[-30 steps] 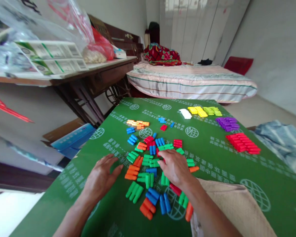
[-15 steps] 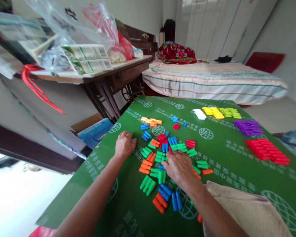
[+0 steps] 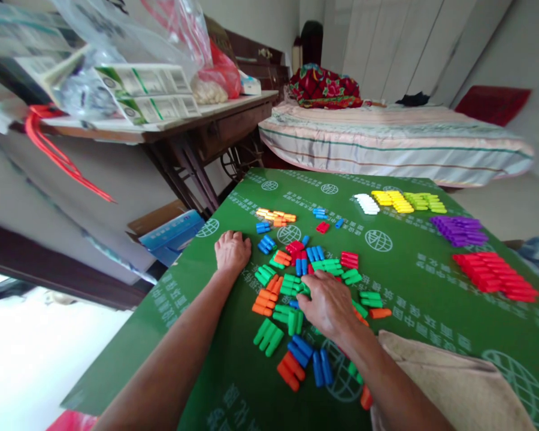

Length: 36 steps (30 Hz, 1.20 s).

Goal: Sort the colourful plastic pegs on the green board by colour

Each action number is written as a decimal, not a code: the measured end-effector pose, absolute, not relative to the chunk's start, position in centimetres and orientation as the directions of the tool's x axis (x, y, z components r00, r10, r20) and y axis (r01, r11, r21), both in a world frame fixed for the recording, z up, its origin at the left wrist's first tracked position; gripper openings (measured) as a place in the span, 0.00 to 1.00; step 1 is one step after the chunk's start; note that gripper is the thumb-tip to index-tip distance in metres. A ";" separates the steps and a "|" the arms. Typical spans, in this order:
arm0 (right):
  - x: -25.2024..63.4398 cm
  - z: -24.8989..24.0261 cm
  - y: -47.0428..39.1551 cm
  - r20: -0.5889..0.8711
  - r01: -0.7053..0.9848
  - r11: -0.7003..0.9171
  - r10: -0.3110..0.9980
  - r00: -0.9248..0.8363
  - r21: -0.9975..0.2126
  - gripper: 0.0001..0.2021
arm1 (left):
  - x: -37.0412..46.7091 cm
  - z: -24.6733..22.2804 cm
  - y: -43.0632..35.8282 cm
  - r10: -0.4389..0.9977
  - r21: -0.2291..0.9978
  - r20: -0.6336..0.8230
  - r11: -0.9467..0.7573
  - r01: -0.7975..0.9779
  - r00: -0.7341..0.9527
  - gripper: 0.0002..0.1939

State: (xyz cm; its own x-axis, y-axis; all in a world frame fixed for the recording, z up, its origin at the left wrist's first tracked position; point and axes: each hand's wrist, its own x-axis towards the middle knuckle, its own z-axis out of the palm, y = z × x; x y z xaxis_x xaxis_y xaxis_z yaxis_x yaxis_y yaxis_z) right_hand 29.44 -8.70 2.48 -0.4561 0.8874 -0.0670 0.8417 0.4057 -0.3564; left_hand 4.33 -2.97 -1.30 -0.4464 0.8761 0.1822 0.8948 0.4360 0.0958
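Note:
Small coloured plastic pieces lie in loose groups on the green board (image 3: 130,359). My right hand (image 3: 327,299) reaches into the middle of them, its fingers bent beside green pieces (image 3: 291,285); whether a piece is between thumb and fingers is hidden. Left of the pile, my left hand (image 3: 232,251) rests on the board with fingers curled, touching no piece. Blue pieces (image 3: 266,245) are nearest to it. Orange pieces (image 3: 291,370) and blue pieces (image 3: 322,366) lie nearer to me. Sorted white (image 3: 367,204), yellow (image 3: 392,201), lime (image 3: 424,202), purple (image 3: 459,230) and red (image 3: 495,275) groups sit at the right.
A beige cloth (image 3: 449,383) covers the board's near right part, under my right forearm. At the left stands a table (image 3: 215,111) with boxes and plastic bags. A bed (image 3: 386,134) is beyond the board, and a blue box (image 3: 173,236) sits below its left edge.
The view has shifted slightly. My right hand has stayed over the middle of the pile, its fingers drawn in a little. My left hand remains on the board at the left.

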 end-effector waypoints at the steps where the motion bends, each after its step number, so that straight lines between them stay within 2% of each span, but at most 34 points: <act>1: 30.0 2.7 -8.5 -0.052 0.841 0.393 0.895 -0.442 -0.372 0.14 | 4.4 -1.3 -3.1 0.880 0.090 0.181 0.430 0.898 -0.440 0.23; 6: 35.5 3.5 -5.7 0.058 0.876 0.261 0.964 -0.260 -0.405 0.15 | 4.5 -0.4 -3.3 0.890 0.090 0.175 0.411 0.907 -0.421 0.24; 9: 40.2 2.8 -2.8 0.107 0.939 0.101 0.992 -0.070 -0.329 0.17 | 4.4 0.1 -3.1 0.908 0.096 0.169 0.371 0.923 -0.383 0.27; 13: 45.1 1.3 0.8 0.118 0.967 -0.083 0.987 0.114 -0.241 0.15 | 4.0 0.1 -2.7 0.901 0.079 0.180 0.386 0.919 -0.394 0.26; 20: 47.2 -0.8 3.9 0.028 0.970 -0.130 0.990 0.138 -0.203 0.11 | 3.7 -0.1 -2.4 0.892 0.050 0.200 0.404 0.914 -0.405 0.24; 28: 49.0 -2.0 7.0 0.061 0.955 -0.166 0.981 0.186 -0.246 0.15 | 3.5 -0.1 -2.3 0.887 0.039 0.203 0.416 0.909 -0.415 0.29; 33: 50.3 -2.6 9.8 0.084 0.927 -0.253 0.955 0.285 -0.278 0.23 | 3.3 -0.3 -2.1 0.888 0.018 0.217 0.411 0.912 -0.404 0.31; 36: 50.6 -2.8 11.0 0.058 0.913 -0.296 0.944 0.324 -0.280 0.28 | 3.3 -0.3 -1.9 0.896 0.001 0.158 0.420 0.908 -0.414 0.34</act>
State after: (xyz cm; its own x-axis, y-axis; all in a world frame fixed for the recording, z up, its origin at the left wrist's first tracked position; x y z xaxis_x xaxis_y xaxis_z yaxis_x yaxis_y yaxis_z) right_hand 50.62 11.03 -2.82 0.3242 0.9443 0.0575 0.9131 -0.2964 -0.2801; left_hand 3.32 -1.92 -0.34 -0.4144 0.8963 0.1579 0.9077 0.4195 0.0013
